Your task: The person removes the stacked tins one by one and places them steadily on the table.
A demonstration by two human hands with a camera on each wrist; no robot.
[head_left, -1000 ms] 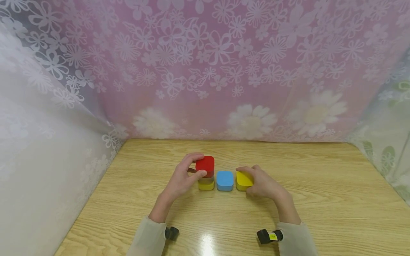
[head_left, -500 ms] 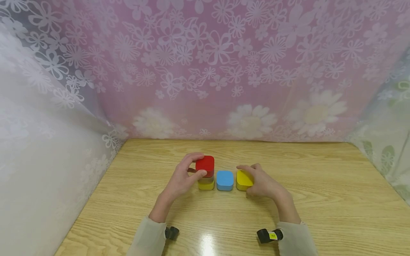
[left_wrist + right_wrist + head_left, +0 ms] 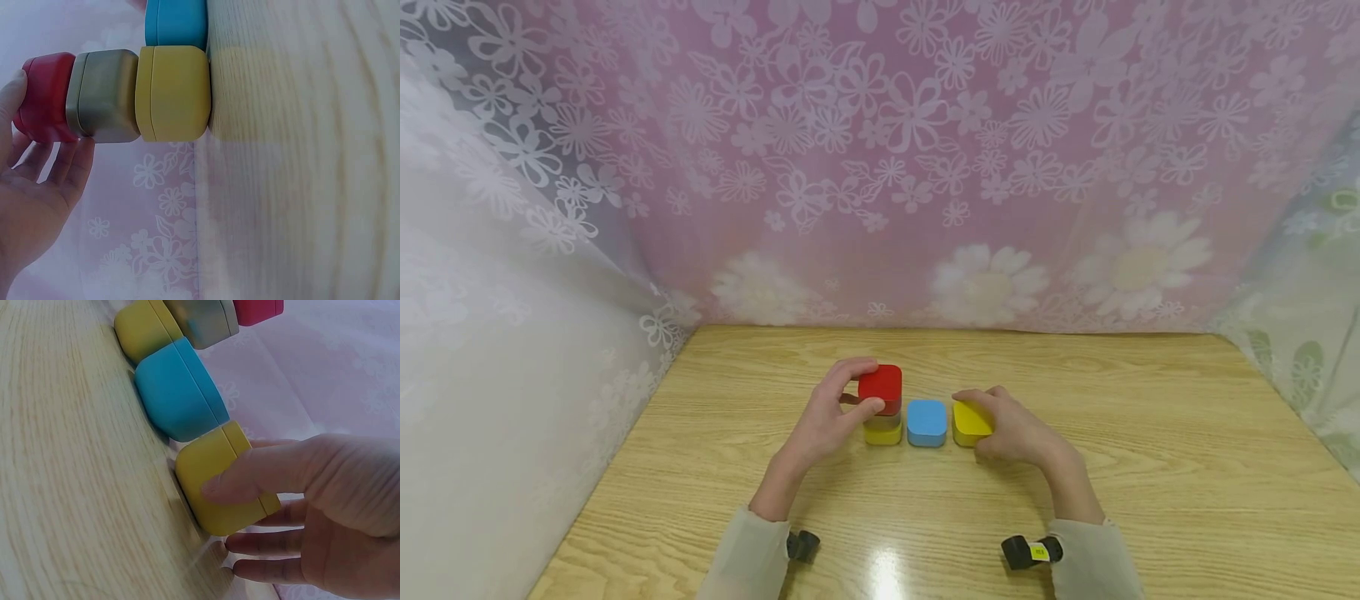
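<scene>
A stack of three rounded square boxes stands on the wooden table: a yellow box (image 3: 175, 94) at the bottom, a grey-beige box (image 3: 106, 95) in the middle and a red box (image 3: 880, 385) on top. My left hand (image 3: 831, 417) grips the red box between thumb and fingers. Right of the stack sits a blue box (image 3: 927, 422), with neither hand on it. At the right end of the row, my right hand (image 3: 1018, 429) pinches a second yellow box (image 3: 219, 481), which rests on the table; its right part is hidden by that hand in the head view.
The wooden table (image 3: 880, 492) reaches back to a pink floral curtain (image 3: 880, 167). Pale curtains hang at the left (image 3: 490, 375) and right. Black wrist cameras are worn on both wrists.
</scene>
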